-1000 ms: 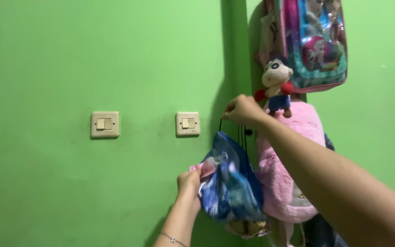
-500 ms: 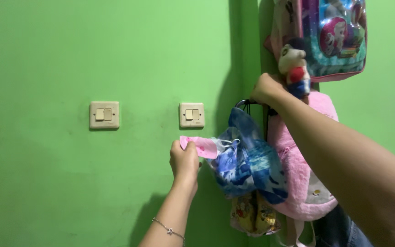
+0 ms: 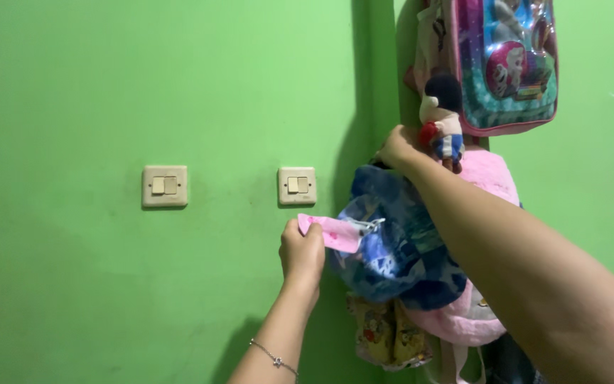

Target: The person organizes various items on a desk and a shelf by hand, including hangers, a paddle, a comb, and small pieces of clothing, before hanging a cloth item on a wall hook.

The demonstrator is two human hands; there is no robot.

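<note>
Gripping the blue drawstring bag (image 3: 392,242) by its top near the wall hook, the right hand (image 3: 396,148) is closed on its cord; the left hand (image 3: 303,252) pinches a pink tag (image 3: 334,233) at its side. Whether the bag already hangs from the hook cannot be told.

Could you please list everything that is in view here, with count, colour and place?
wall switches: two, cream, side by side on the green wall, left of the bags
blue bag: one, blue patterned, hanging at centre
pink tag: one, pink, at the blue bag's left edge
pink plush bag: one, behind the blue bag
yellow bag: one, below the blue bag
shiny backpack: one, pink and teal, top right
small doll: one, hanging under the backpack
left hand: holds the pink tag
right hand: at the blue bag's top
</note>
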